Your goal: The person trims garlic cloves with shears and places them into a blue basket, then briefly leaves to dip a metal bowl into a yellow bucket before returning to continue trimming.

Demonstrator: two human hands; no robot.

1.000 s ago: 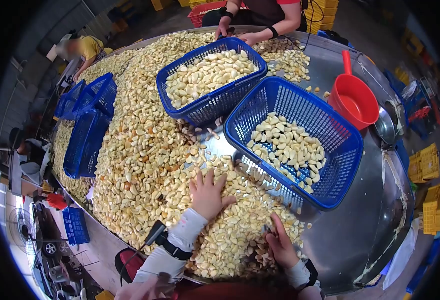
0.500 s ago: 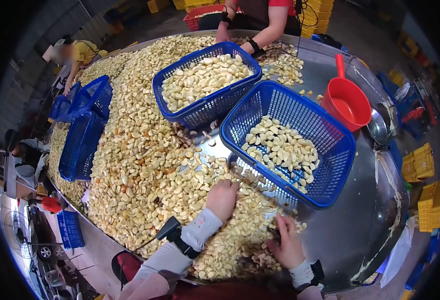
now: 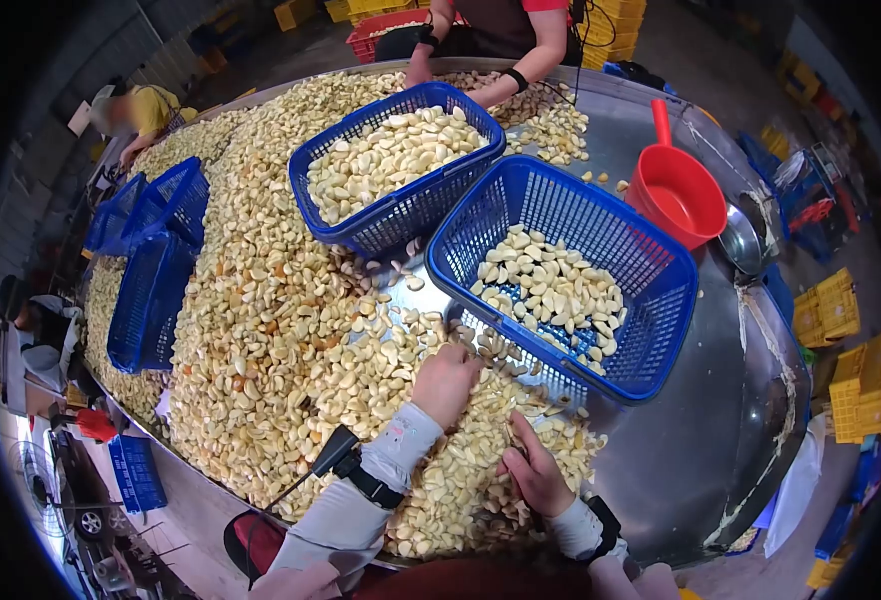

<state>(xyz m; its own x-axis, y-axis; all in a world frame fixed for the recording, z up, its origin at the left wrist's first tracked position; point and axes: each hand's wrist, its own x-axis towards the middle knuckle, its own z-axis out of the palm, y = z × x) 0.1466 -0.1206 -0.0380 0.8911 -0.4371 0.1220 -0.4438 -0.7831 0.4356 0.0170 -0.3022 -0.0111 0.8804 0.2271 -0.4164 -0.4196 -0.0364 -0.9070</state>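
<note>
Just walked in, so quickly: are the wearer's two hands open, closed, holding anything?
Left hand: curled over the cloves; can't tell if gripping any.
Right hand: partly open; nothing visibly held.

On a grey metal table (image 3: 705,450), pale cloves (image 3: 250,335) lay left of a blue plastic basket (image 3: 650,345) and red plastic scoop (image 3: 676,195).

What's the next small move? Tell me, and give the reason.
Probably pick out a few cloves with the left hand for the near basket: that hand is down at the cloves close to it, and the basket is only partly filled, its blue bottom showing.
</note>
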